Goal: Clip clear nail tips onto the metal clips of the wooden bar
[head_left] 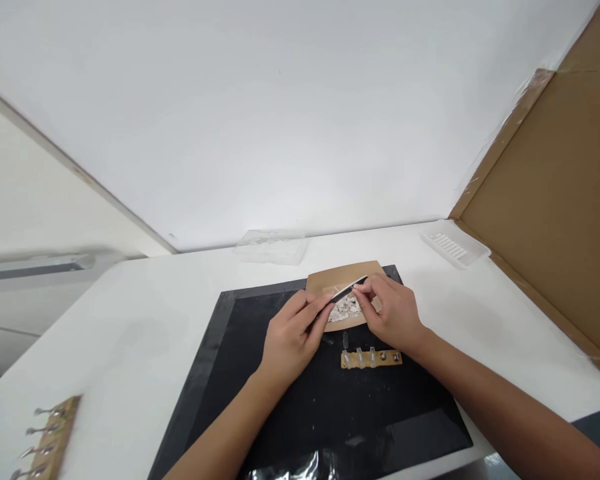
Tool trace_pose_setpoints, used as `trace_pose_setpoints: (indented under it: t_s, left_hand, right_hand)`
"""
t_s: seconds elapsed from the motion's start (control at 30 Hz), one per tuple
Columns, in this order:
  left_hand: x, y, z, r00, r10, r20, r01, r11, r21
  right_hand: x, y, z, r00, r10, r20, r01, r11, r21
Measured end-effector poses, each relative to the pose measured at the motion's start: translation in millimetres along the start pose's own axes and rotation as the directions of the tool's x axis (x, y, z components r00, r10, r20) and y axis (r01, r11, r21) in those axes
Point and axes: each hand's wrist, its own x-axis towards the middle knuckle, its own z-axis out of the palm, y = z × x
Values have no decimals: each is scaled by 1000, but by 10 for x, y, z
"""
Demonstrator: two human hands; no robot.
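My left hand [295, 330] pinches the lower end of a nail file [344, 292], a thin black strip with a pale edge, tilted up to the right. At its upper end, the thumb and fingers of my right hand [387, 310] are closed together; whatever small thing they hold is hidden. Beneath both hands lies a brown paper tray [325, 280] with whitish flakes [347, 308] on it. Nearer to me, a small wooden strip [365, 366] carries clear nail tips [360, 358] on part of its length and bare metal posts at its right end. A loose clear nail tip [345, 340] lies just behind it.
A black mat [280, 407] covers the middle of the white table [130, 333]. Another wooden strip [55, 437] with metal posts is at the lower left. A clear plastic lid [271, 248] lies by the wall, a plastic tray [455, 244] at the back right. Cardboard [555, 200] borders the right side.
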Motion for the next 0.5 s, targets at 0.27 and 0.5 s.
trace_pose_setpoints:
  t_s: [0.27, 0.5]
  left_hand:
    - [4, 135, 63, 994, -55, -90, 54, 999, -9]
    - [5, 195, 51, 990, -51, -134, 57, 998, 40]
  right_hand:
    - [73, -83, 111, 989, -98, -111, 74, 977, -200]
    - [95, -95, 155, 986, -152, -68, 135, 969, -205]
